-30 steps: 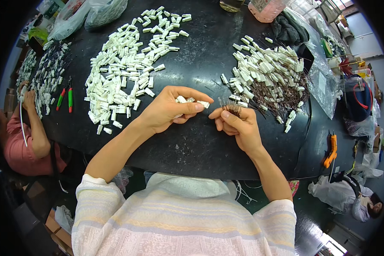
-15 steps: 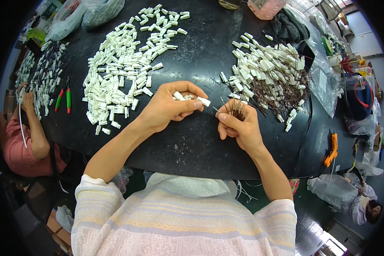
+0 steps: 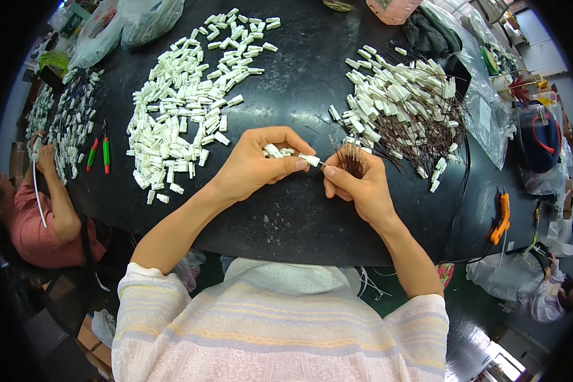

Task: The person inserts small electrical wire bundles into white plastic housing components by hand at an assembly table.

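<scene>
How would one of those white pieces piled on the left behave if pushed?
The white pieces would likely slide rather than roll, being blocky and flat-sided. Each is probably light: the left hand holds several at once.

Black table (image 3: 267, 242), loose white connectors (image 3: 178, 95), wired white connectors (image 3: 393, 95)

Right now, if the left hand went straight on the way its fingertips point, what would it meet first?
Leading with the white connector in its grip, the left hand would probably meet the thin wire end in the right hand, then that hand itself; whether connector and wire touch is unclear.
</scene>
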{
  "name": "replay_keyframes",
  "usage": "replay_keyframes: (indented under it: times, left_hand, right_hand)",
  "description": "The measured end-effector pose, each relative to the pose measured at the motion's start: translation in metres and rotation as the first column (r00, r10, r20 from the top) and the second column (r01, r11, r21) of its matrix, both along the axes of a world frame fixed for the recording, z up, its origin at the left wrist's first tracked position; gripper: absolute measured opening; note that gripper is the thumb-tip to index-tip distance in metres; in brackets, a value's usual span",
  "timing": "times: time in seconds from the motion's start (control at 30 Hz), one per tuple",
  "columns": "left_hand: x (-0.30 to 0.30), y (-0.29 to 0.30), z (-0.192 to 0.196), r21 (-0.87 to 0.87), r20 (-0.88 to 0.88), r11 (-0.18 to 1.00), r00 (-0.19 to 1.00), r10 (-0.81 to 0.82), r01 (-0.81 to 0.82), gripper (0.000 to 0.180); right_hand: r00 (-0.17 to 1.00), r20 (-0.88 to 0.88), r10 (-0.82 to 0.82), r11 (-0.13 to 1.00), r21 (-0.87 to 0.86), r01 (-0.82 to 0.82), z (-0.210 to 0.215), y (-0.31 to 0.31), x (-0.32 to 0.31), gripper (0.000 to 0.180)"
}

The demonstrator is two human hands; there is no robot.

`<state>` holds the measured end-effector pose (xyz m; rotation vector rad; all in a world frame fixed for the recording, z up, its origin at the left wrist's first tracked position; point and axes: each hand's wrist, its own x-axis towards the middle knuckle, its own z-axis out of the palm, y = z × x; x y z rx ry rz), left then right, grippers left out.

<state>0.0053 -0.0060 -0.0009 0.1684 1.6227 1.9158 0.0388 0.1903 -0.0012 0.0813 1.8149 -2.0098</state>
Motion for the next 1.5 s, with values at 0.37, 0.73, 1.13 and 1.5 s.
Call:
replay_keyframes:
  times: [0.37, 0.73, 1.13, 1.5]
  left_hand:
    - [0.002, 0.004, -0.004, -0.229, -0.409, 0.972, 0.911, -0.048, -0.051, 0.012]
    - [-0.005, 0.005, 0.008, -0.002, 0.09, 0.999, 0.995, -0.051, 0.052, 0.026]
    - [-0.012, -0.007, -0.004, 0.352, 0.369, 0.929, 0.929, -0.027, -0.113, 0.021]
    - [-0.011, -0.005, 0.0, 0.326, 0.548, 0.905, 0.835, 0.055, -0.273, 0.024]
  right_hand:
    - [0.996, -0.085, 0.002, 1.0, 0.008, -0.001, -0.01, 0.004, 0.002, 0.009]
    - [0.994, -0.105, -0.007, 0.996, 0.085, 0.016, -0.004, 0.01, -0.002, 0.012]
    - [0.978, -0.183, -0.096, 0.956, 0.257, 0.142, -0.002, 0.002, -0.003, 0.009]
    - [0.978, -0.179, -0.111, 0.965, 0.214, 0.148, -0.001, 0.003, -0.004, 0.013]
